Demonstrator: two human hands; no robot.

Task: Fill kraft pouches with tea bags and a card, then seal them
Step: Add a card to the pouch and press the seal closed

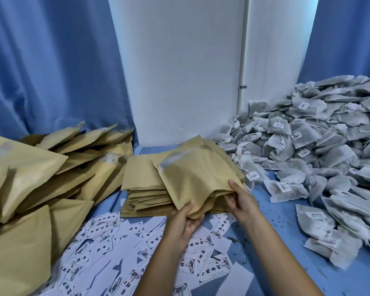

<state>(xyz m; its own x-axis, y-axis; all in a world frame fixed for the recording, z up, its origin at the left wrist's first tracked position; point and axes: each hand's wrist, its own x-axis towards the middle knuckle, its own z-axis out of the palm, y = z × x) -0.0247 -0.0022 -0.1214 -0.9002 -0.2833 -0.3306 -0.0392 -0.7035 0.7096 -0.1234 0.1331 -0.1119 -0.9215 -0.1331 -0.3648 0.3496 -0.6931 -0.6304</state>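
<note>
While both hands work at the stack (145,189) of flat pouches, my left hand (185,218) pinches the near corner of the top pouch (192,180), thumb on top, lifting it clear. My right hand (238,197) has its thumb on that pouch's edge and its fingers curled under it; whether that grip holds this pouch or steadies those beneath, I cannot quite tell. The pouch tilts up off the stack, probably to open its mouth. Cards (124,248) lie scattered nearer me than the stack, tea bags (320,146) heaped to its right, filled pouches (41,178) to its left, all on the blue bench (286,231).
</note>
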